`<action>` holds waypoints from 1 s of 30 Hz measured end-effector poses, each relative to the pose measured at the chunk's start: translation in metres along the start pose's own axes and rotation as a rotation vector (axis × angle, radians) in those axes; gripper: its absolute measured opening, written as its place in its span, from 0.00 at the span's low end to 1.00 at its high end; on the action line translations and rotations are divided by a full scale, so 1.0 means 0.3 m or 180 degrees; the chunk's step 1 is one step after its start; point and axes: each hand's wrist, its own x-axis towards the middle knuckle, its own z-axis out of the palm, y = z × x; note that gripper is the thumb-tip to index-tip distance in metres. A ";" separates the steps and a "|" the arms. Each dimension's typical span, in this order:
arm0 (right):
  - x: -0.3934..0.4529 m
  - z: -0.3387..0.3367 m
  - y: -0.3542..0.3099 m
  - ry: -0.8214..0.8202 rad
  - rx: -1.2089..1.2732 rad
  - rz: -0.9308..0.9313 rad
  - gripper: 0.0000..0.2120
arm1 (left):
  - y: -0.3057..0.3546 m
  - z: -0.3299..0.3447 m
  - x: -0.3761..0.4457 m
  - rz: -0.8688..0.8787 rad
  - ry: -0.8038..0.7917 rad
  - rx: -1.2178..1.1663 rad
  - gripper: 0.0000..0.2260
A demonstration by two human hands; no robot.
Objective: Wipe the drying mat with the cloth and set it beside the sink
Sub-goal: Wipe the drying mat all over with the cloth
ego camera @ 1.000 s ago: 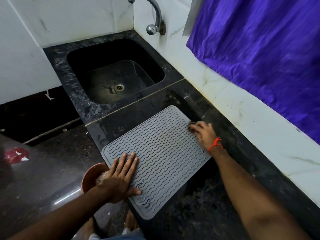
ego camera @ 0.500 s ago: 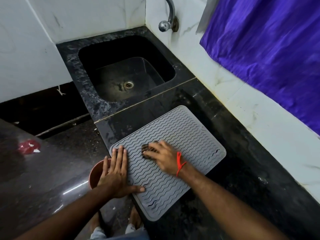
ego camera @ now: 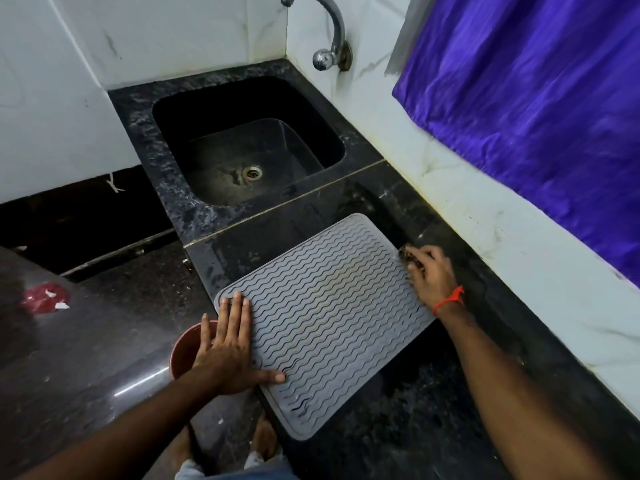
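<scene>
A grey drying mat (ego camera: 325,306) with wavy ridges lies flat on the black stone counter, just in front of the sink (ego camera: 246,147). My left hand (ego camera: 230,348) presses flat on the mat's near left edge, fingers spread. My right hand (ego camera: 431,275) rests at the mat's far right edge, near the wall, closed over a small dark cloth (ego camera: 408,256). Only a bit of the cloth shows under my fingertips.
A metal tap (ego camera: 329,39) curves out of the tiled wall above the sink. A brown bucket (ego camera: 188,348) stands on the floor below my left hand. A purple curtain (ego camera: 526,109) hangs on the right wall. The counter (ego camera: 433,427) continues dark to the right.
My right hand with the cloth swept from the mat's right edge to its middle and back to the far right edge. My left hand has stayed pressed on the mat.
</scene>
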 end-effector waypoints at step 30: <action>-0.406 -0.006 -0.137 -0.0596 -0.0059 -0.1228 0.19 | -0.002 0.005 -0.014 0.0094 0.0017 -0.0071 0.68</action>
